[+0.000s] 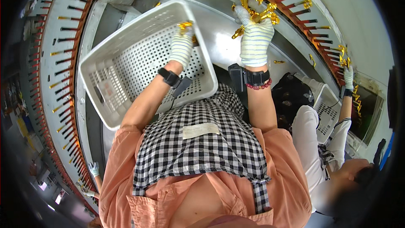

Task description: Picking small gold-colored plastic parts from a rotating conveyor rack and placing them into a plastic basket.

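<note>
My left hand, in a white striped knit glove, reaches over the right side of a white perforated plastic basket. Its fingers are closed on a small shiny gold-coloured metal piece. To the right, beyond the basket, my right hand wears a matching glove and is raised over the metal work surface. It grips a bunch of branching gold-coloured metal pieces, which stick out on several sides of the fingers. The palm side and exact grip are hidden.
A curved rail with dark and gold pegs runs along the far right; another pegged rail lies left. Loose gold pieces lie on the metal surface. At right, a co-worker's gloved hand is beside hanging gold pieces, near a second basket.
</note>
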The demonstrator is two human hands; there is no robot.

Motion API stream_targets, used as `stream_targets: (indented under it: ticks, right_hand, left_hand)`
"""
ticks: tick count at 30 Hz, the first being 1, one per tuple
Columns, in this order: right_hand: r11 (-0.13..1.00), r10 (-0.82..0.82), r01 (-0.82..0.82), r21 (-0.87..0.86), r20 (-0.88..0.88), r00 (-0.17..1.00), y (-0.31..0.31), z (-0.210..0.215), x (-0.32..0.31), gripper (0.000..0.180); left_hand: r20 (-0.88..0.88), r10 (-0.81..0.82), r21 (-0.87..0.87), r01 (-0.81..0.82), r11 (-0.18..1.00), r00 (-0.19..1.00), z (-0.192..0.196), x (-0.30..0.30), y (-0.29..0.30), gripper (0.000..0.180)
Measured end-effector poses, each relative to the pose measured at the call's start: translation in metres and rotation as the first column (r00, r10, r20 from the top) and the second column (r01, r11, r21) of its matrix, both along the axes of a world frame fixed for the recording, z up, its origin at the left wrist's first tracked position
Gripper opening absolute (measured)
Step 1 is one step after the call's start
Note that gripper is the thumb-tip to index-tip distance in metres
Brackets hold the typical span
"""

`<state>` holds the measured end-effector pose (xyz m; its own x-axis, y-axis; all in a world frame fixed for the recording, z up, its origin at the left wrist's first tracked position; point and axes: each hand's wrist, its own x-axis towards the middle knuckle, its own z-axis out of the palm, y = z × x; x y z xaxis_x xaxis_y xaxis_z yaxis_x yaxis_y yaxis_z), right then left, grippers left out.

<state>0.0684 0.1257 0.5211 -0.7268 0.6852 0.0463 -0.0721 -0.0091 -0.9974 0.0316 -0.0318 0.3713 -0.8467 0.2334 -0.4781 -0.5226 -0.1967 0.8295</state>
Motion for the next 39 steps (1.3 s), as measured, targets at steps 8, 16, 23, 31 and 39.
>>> stream_targets:
  ticks: [8,16,23,31,39]
  right_hand:
    - [0.733,0.07,0.014,0.68,-0.096,0.993,-0.013,0.014,0.006,0.018]
    - [0.708,0.289,-0.057,0.703,-0.215,0.933,-0.02,-0.001,0.008,0.021]
    - [0.864,0.379,-0.209,0.457,-0.32,0.868,-0.035,-0.008,0.007,0.029]
    - [0.569,0.349,-0.599,-0.564,-0.494,0.797,-0.085,-0.021,0.104,0.068]
    - [0.487,0.545,-0.636,0.599,0.361,0.757,-0.09,-0.047,0.1,0.037]
  left_hand:
    - [-0.199,-0.699,-0.297,0.638,0.711,0.686,-0.04,-0.025,-0.038,0.04]
    - [-0.088,-0.928,-0.852,0.456,0.258,0.361,0.015,-0.086,-0.166,0.051]
    - [-0.495,-0.561,-0.679,0.108,0.726,0.663,0.111,-0.207,-0.18,0.036]
    - [-0.6,-0.774,-0.675,-0.647,0.355,0.202,0.172,-0.212,-0.218,0.058]
    - [-0.149,-0.941,-0.813,-0.579,-0.057,0.302,0.192,-0.294,-0.259,0.072]
